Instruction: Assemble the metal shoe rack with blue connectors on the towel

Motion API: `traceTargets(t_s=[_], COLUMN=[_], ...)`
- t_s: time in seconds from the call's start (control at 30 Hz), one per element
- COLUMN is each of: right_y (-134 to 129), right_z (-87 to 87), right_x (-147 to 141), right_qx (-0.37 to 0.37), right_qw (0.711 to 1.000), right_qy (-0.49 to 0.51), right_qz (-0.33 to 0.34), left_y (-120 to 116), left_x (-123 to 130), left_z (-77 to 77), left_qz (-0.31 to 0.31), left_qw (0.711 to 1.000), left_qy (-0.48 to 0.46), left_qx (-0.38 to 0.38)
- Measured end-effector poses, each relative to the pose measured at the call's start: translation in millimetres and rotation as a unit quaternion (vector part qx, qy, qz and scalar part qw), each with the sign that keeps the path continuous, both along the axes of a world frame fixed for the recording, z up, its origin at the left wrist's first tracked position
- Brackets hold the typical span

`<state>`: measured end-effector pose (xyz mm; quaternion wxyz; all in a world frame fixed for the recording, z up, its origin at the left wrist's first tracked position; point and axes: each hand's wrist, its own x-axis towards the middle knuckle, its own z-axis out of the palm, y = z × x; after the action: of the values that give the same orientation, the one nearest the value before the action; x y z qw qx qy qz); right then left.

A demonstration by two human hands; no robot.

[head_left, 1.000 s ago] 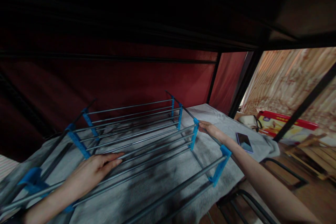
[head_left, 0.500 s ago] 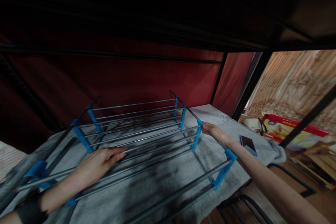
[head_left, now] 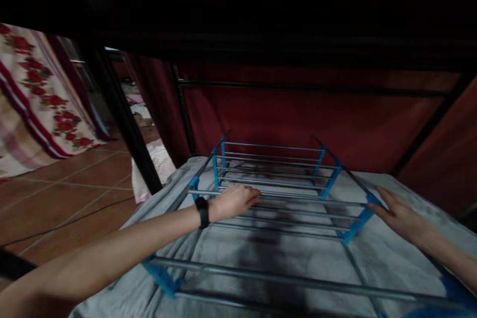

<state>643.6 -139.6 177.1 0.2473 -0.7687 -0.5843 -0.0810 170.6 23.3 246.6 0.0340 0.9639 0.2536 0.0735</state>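
A rack of grey metal tubes (head_left: pixel 283 280) joined by blue plastic connectors (head_left: pixel 359 226) lies on a grey blanket (head_left: pixel 219 253). My left hand (head_left: pixel 234 202), with a black band (head_left: pixel 202 212) on the wrist, is closed over one of the middle tubes on the rack's left half. The underside of its grip is hidden. My right hand (head_left: pixel 400 216) is at the right side of the rack, beside a blue connector. Its thumb and fingers are spread apart, the fingertips close to or touching that connector.
Low overhead is a dark bunk (head_left: pixel 238 15). Black bed posts (head_left: pixel 124 114) and a red curtain (head_left: pixel 298 119) surround the blanket. To the left are a flowered cloth (head_left: pixel 55 104), a striped cloth (head_left: pixel 160 161) and the tiled floor (head_left: pixel 82 191) with a cable (head_left: pixel 70 221).
The view has swung left, showing the floor and flowered cloth. My right hand's fingers have loosened and spread at the connector. My left hand stays on a middle tube.
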Motion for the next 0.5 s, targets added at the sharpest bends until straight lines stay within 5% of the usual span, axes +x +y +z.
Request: traceTargets(t_s=[0.17,0.3,0.5], right_y=[31.3,59.4,93.4], right_z=[31.3,31.1,22.6], right_x=[-106.3,-199.4,-238.2], right_qx=[-0.05,-0.115,-0.108], right_qw=[0.977,0.947,0.942], right_qy=[-0.037,-0.092,-0.106], right_qz=[0.203,0.285,0.298], left_y=[-0.9,0.8,19.6], left_x=[-0.8,0.8,-27.1], left_z=[0.8,-0.9,12.9], left_qz=[0.002,-0.003,-0.026], left_qw=[0.999,1.0,0.996], left_qy=[0.024,0.015,-0.081], left_qx=[0.033,0.023,-0.016])
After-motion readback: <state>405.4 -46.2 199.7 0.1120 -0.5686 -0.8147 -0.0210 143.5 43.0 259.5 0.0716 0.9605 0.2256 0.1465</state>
